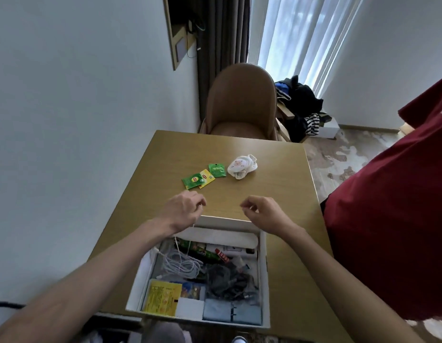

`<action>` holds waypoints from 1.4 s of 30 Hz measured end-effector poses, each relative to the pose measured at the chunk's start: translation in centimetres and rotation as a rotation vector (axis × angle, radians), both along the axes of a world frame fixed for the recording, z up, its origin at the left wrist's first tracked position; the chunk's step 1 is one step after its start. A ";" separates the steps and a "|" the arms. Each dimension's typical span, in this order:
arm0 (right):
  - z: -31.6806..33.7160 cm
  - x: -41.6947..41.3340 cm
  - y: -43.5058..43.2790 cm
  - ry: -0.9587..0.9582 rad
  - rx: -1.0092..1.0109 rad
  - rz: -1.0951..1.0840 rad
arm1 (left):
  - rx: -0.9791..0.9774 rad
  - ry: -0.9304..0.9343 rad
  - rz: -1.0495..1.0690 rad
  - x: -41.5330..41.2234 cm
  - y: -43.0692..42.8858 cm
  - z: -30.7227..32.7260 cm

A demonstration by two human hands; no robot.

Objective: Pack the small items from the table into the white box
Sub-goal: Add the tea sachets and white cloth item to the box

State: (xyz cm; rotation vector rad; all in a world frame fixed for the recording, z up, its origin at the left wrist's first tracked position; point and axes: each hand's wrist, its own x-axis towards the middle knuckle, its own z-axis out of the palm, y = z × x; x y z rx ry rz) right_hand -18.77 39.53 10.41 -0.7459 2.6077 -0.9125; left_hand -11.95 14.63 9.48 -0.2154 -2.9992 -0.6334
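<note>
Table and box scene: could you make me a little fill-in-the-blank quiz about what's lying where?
1. The tea packets lie on the table, to the ____ of the small white cloth bundle as the camera sees it.
2. The coiled white cable lies inside the white ____.
3. Behind the table's far edge stands a brown ____.
4. The left hand pinches a thin white ____ that runs down into the box.

Missing words: left; box; chair; cord

brown chair [241,100] behind table | clothes pile [303,107] right of chair | sheer curtain [299,33]
</note>
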 end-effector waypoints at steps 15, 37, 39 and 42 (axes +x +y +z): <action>-7.0 -12.7 -12.4 -0.223 0.226 -0.130 | 0.001 -0.387 0.284 -15.1 -8.9 -9.0; -13.6 -15.6 -22.1 -0.244 0.425 -0.248 | 0.833 -0.458 0.609 -8.4 -13.7 -7.8; -12.8 -14.8 -21.6 -0.372 0.348 -0.244 | 0.887 -0.420 0.658 -6.8 -13.5 -6.1; -9.3 -13.2 -20.6 -0.410 0.056 -0.243 | 0.949 -0.340 0.728 -4.7 -13.1 -3.5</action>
